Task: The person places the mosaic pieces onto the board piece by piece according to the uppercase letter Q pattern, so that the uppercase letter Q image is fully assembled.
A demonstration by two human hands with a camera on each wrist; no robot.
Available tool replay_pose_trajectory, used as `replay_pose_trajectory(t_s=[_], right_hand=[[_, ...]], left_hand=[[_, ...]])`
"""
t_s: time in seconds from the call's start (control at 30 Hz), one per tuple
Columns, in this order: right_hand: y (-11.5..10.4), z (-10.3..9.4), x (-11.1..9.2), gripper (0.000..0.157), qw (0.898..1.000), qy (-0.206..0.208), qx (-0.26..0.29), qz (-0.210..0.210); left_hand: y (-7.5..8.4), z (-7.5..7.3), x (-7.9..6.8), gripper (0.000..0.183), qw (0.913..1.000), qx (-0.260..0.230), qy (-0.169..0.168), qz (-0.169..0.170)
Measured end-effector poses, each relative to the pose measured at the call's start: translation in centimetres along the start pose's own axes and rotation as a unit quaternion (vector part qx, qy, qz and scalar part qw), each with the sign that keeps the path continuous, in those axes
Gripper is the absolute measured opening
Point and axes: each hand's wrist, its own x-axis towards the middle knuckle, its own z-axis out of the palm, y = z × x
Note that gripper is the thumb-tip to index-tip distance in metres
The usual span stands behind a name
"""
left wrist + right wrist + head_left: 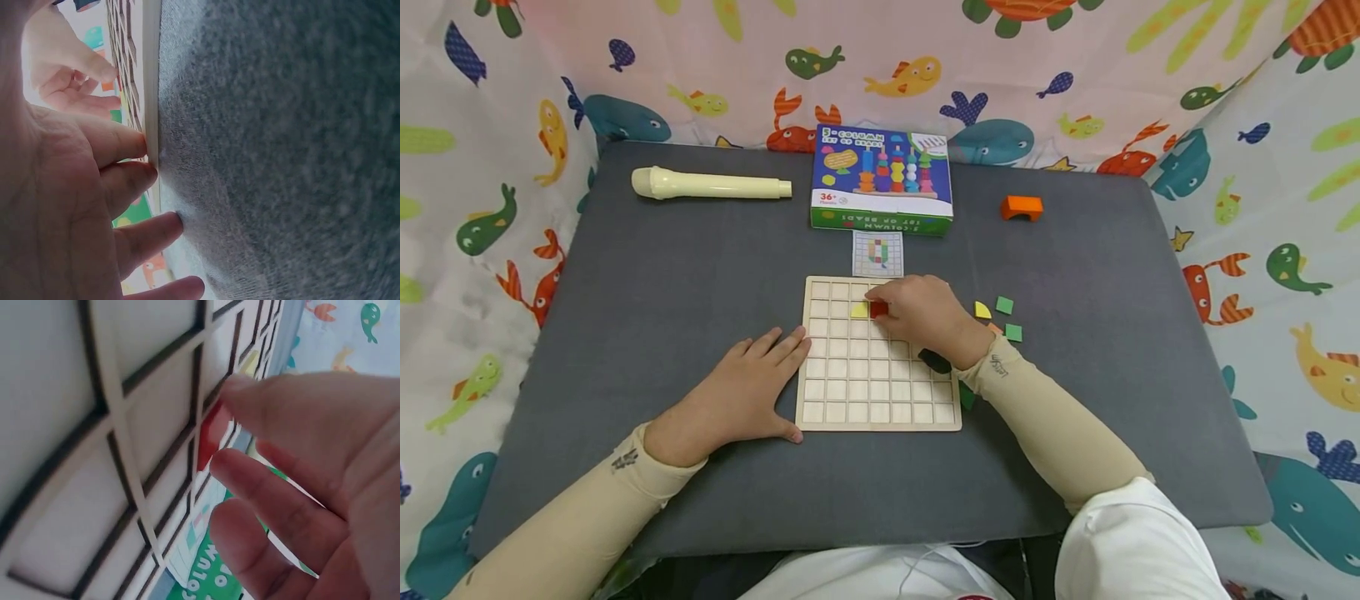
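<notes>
A wooden grid board lies flat on the table. My left hand is spread at the board's left side; in the left wrist view, fingertips touch its edge. Over the upper part of the grid, my right hand pinches a red tile between thumb and finger, right at a cell. The right wrist view has the red tile close against the grid, partly covered by the thumb. A yellow tile sits in the cell to its left. Above the board lies a pattern card with a coloured figure.
Right of the board are green tiles, a yellow quarter-round tile and others partly under the right forearm. A bead-set box stands behind the card. Further out lie a cream microphone-shaped object and an orange arch block.
</notes>
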Motion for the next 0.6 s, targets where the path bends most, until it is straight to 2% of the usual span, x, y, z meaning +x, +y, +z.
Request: replay_pose_trajectory(t_s=[0.17, 0.37, 0.47, 0.6], right_hand=[[1.2, -1.5, -1.7, 0.038, 0.999, 0.028, 0.000, 0.025], [4.5, -3.7, -6.0, 0.038, 0.993, 0.042, 0.014, 0.113], [6.4, -3.7, -8.3, 0.039, 0.986, 0.031, 0.016, 0.160], [8.3, -2.8, -10.7, 0.037, 0.982, 0.024, 0.027, 0.188]], left_hand=[[0.0, 0.2, 0.1, 0.133, 0.9999, -0.002, 0.009, 0.003], [-0.3, 0.6, 0.2, 0.134, 0.9999, -0.007, 0.011, 0.000], [-0.2, 0.6, 0.1, 0.134, 0.9999, -0.011, 0.011, 0.002], [0.0, 0.5, 0.1, 0.132, 0.9998, -0.009, 0.013, 0.007]])
